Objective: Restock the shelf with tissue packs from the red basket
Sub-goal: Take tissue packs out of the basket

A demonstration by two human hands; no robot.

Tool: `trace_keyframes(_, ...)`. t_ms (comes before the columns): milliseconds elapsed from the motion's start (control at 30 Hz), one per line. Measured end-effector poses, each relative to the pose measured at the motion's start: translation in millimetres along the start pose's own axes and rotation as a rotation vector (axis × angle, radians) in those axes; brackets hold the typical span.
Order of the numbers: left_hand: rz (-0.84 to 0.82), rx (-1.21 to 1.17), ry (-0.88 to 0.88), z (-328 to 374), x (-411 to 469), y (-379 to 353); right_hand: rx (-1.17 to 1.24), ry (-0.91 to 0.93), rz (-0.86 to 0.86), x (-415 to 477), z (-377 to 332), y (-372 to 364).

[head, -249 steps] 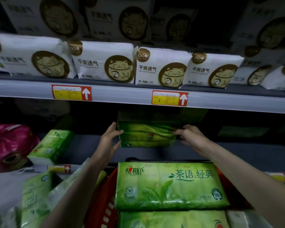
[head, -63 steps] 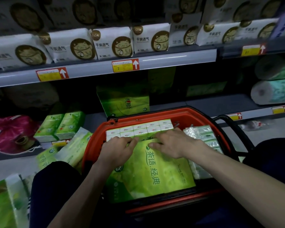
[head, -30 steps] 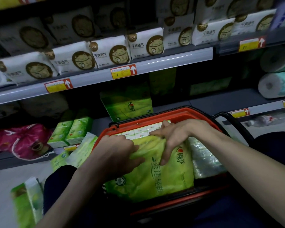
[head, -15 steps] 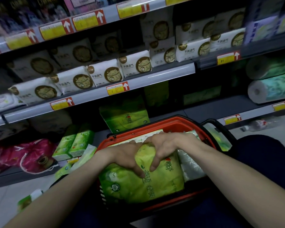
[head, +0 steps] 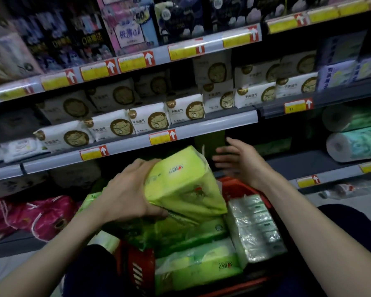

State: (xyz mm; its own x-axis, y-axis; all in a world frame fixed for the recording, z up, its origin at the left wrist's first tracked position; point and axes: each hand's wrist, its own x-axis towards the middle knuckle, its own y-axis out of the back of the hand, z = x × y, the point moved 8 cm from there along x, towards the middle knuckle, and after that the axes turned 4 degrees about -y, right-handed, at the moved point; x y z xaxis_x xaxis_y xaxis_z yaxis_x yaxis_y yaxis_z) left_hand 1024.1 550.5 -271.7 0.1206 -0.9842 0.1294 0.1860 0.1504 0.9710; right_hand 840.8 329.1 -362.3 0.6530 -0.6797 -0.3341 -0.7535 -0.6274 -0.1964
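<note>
Shelves: a store rack (head: 201, 123) with white packs on the middle level and a darker low bay just behind the basket — the bay where a green pack would go, as I judge it.
Basket: the red basket (head: 135, 271) sits low between the person's knees, with several green packs inside and a clear-wrapped bundle (head: 255, 228) along its right side.
Lifted pack: one green tissue pack (head: 184, 183) is raised above the basket, tilted, its far end pointing up toward the shelf edge.
Left hand: the left hand (head: 124, 196) grips the pack's left end, fingers wrapped under it and thumb over the top.
Right hand: the right hand (head: 242, 159) is open with fingers spread, just beside the pack's right side and not touching it. It is blurred.
Handling: likely light and soft — the film wrap looks slick and the block inside would squash under a hard pinch. A one-ended hold lets it sag and twist.
Where to hold: best taken on the two short ends, palms pressing inward, so the pack stays flat when slid into the bay.
Risk: the loose film at the corner could catch on the shelf lip.
</note>
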Motion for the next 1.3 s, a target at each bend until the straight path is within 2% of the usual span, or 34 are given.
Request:
trace_keyframes(33,0.070,-0.068,0.010,-2,-1,14,0.031,-0.091,0.032,0,8,5)
trace_keyframes(100,0.194,-0.147,0.014,-3,-2,33,0.027,-0.243,-0.046,-2,24,0)
trace_keyframes(200,0.287,-0.177,-0.023,5,-2,41,0.172,-0.321,-0.375,-24,27,-40)
trace_keyframes(267,0.307,-0.190,-0.078,14,1,39,0.284,-0.244,-0.498,-35,18,-54)
trace_keyframes(400,0.322,-0.059,-0.116,20,-2,25,0.274,-0.110,-0.509,-37,15,-54)
trace_keyframes(500,0.369,0.145,0.047,15,-11,20,0.183,0.044,-0.437,-38,2,-46)
trace_keyframes(567,0.345,0.183,0.154,13,-12,10,0.096,0.167,-0.368,-38,-7,-37)
trace_keyframes(600,0.341,0.158,0.149,13,-12,2,0.060,0.200,-0.351,-36,-7,-35)
trace_keyframes(700,0.316,-0.023,0.135,14,-8,-19,-0.007,0.237,-0.300,-37,0,-27)
trace_keyframes(800,0.175,-0.284,0.223,15,-9,-54,-0.073,0.280,-0.284,-43,8,-13)
trace_keyframes(900,0.027,-0.942,0.235,39,-13,-94,-0.138,0.323,-0.244,-54,4,7)
trace_keyframes(967,0.013,-1.245,0.244,54,-9,-115,-0.191,0.349,-0.261,-62,-1,13)
trace_keyframes(1133,0.204,-1.347,0.273,60,25,-140,-0.237,0.358,-0.168,-57,2,27)
trace_keyframes(1200,0.207,-1.347,0.263,66,37,-142,-0.242,0.327,-0.129,-50,2,37)
trace_keyframes(1300,0.195,-1.282,0.224,68,48,-138,-0.316,0.254,-0.158,-45,-2,52)
